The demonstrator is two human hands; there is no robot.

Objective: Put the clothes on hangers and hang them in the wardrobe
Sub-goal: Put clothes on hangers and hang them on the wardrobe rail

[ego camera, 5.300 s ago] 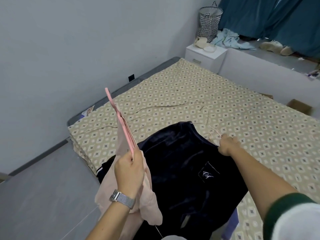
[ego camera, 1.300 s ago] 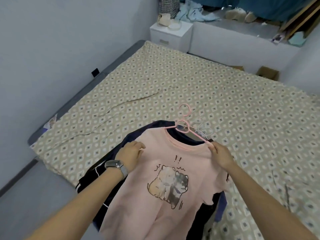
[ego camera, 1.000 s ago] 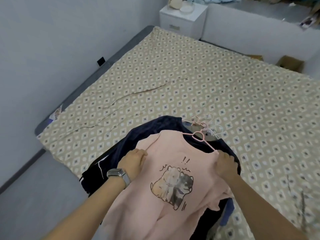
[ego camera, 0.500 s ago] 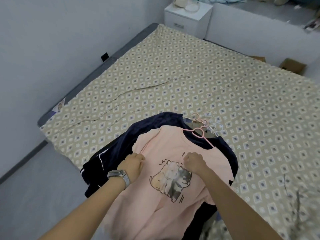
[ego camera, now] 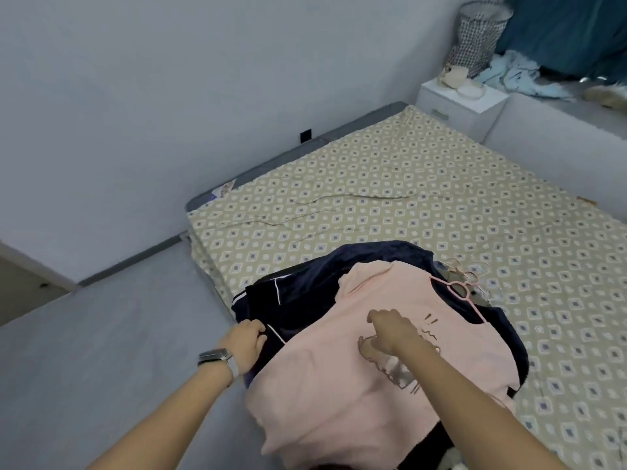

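Bare forearms, dark-faced wristwatch [ego camera: 214, 355] with silver mesh band, left wrist

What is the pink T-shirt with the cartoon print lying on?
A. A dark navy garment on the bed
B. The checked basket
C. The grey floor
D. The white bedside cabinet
A: the pink T-shirt is spread over the dark navy garment, whose fabric shows around its edges, on the patterned bed.

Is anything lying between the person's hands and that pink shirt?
Nothing visible. The right hand already rests on the pink shirt, by its printed picture. The left hand grips the dark garment under it, at the shirt's edge. The pink hanger sits at the collar. No wardrobe is in view.
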